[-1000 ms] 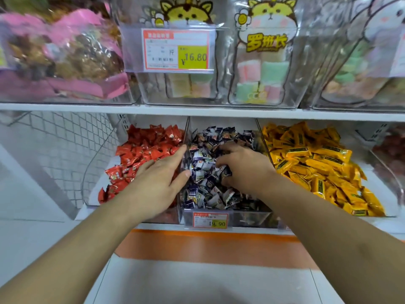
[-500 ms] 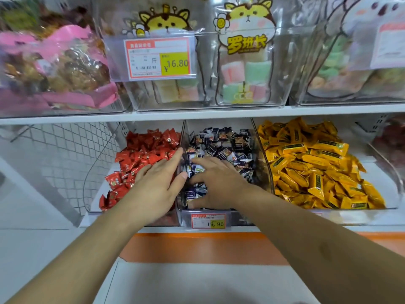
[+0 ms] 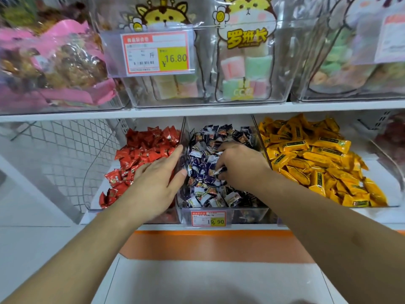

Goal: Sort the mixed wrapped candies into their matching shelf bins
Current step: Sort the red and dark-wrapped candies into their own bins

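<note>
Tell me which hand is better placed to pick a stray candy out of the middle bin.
Right hand: its fingers already dig into the blue candies. The left hand lies flat over the red candies.

Bright, even store lighting from above, colours saturated. Soft glare streaks on the clear plastic upper bins (image 3: 247, 62); faint shadow under the white upper shelf board (image 3: 197, 110). Wide-angle bending curves the shelf line and stretches the forearms at the corners. Mild overall softness, left pink-wrapped snack bags (image 3: 54, 62) blurriest; small price-tag print unreadable.
</note>
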